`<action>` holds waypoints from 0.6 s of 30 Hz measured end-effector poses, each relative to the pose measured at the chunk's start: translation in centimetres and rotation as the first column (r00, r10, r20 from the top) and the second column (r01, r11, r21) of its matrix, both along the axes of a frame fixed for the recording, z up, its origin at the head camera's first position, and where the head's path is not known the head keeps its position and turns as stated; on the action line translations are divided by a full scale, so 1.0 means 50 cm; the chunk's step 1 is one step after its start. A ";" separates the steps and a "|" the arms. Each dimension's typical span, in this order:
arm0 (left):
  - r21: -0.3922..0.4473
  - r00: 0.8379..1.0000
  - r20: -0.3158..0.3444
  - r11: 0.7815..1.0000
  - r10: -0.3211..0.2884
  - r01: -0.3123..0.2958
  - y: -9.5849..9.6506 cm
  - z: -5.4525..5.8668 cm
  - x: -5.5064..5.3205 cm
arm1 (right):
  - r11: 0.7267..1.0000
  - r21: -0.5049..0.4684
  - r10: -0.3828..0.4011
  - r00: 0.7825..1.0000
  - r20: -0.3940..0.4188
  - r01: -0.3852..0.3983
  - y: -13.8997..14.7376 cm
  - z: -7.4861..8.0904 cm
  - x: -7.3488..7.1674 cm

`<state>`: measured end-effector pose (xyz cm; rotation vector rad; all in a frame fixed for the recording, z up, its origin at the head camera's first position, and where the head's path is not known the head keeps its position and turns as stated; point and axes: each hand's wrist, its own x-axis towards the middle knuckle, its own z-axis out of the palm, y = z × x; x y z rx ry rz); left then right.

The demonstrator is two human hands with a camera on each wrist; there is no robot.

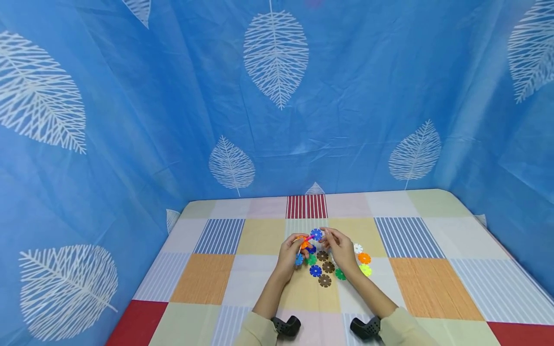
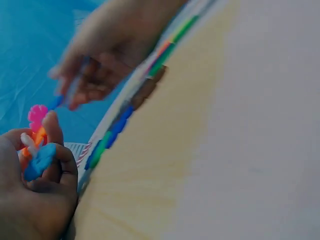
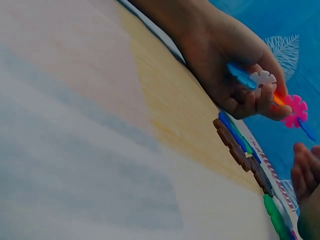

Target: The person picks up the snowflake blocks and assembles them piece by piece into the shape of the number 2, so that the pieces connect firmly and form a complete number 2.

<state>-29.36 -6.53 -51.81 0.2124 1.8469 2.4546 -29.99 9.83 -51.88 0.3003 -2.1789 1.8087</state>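
Observation:
My left hand [image 1: 287,255] grips a chain of linked plastic snowflake discs above the table. In the right wrist view the chain has a light blue disc [image 3: 241,76], a white disc [image 3: 263,79], an orange piece [image 3: 279,100] under the fingers and a pink disc [image 3: 295,111]. A dark blue disc [image 1: 316,234] sticks out from the pink end. Close beside that blue disc is my right hand [image 1: 343,252], its fingers loosely bent and holding nothing that I can make out. It is blurred in the left wrist view.
Loose discs lie on the patchwork tablecloth [image 1: 259,269] below and between the hands: several brown [image 1: 324,280], blue [image 1: 315,271] and green [image 1: 340,274]. Right of the right forearm are white [image 1: 358,248], orange [image 1: 364,258] and yellow-green [image 1: 365,270] discs. Blue leaf-patterned curtains [image 1: 329,120] surround the table.

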 end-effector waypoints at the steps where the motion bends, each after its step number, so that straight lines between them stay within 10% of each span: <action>1: 0.021 1.000 0.010 1.000 0.011 -0.011 -0.003 -0.001 -0.002 | 0.998 0.061 -0.014 1.000 -0.016 0.014 -0.001 -0.001 -0.002; 4: 0.069 0.999 0.034 0.997 0.027 -0.029 -0.013 -0.001 -0.005 | 0.958 0.284 -0.018 0.996 -0.087 0.042 -0.006 -0.007 -0.007; 11: 0.137 0.995 0.099 0.991 -0.010 -0.004 -0.021 0.003 -0.004 | 0.748 0.660 0.064 0.982 -0.177 0.070 -0.015 -0.017 -0.003; 14: 0.133 0.995 0.099 0.991 -0.023 0.010 -0.022 0.006 -0.004 | 0.743 0.665 0.064 0.981 -0.181 0.074 -0.015 -0.016 -0.002; 18: 0.082 0.995 0.100 0.997 -0.012 0.004 -0.020 0.005 -0.006 | 0.802 0.597 0.078 0.984 -0.158 0.032 -0.016 -0.013 -0.002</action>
